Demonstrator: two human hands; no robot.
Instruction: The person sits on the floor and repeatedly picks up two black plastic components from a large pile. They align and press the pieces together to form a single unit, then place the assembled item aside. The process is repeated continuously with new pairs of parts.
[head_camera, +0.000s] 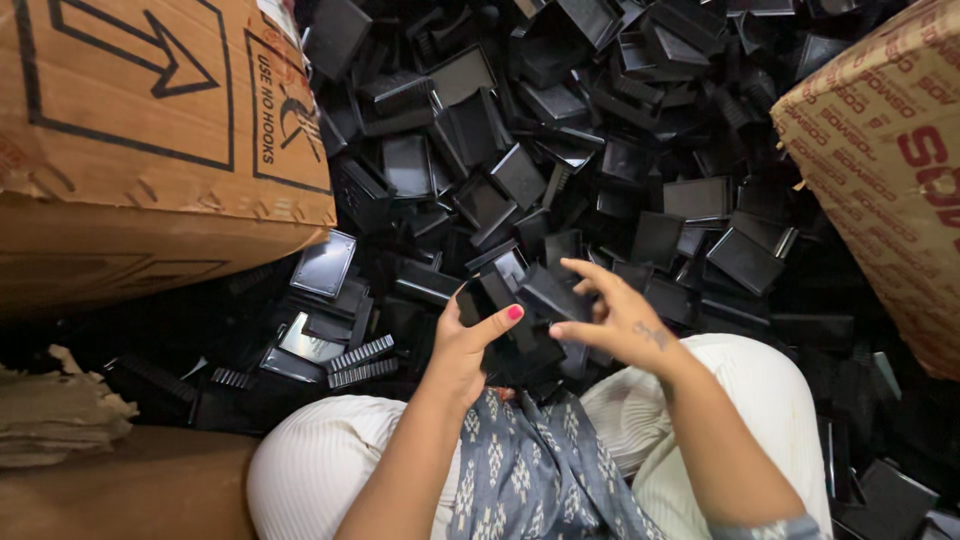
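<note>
My left hand (468, 345) grips a small black plastic part (497, 300), thumb across its face, held just above my lap. My right hand (615, 318) hovers beside it on the right with fingers spread, its fingertips close to the same part and to another black piece (548, 292) just behind. I cannot tell if the right hand touches either. A large heap of black plastic trays and lids (560, 150) fills the floor in front of my knees.
A big brown cardboard box (150, 130) stands at the left, another cardboard box (890, 170) at the right. Crumpled paper (55, 415) lies at the lower left. Ribbed black pieces (358, 362) lie near my left knee. My white trousers and grey patterned cloth fill the bottom.
</note>
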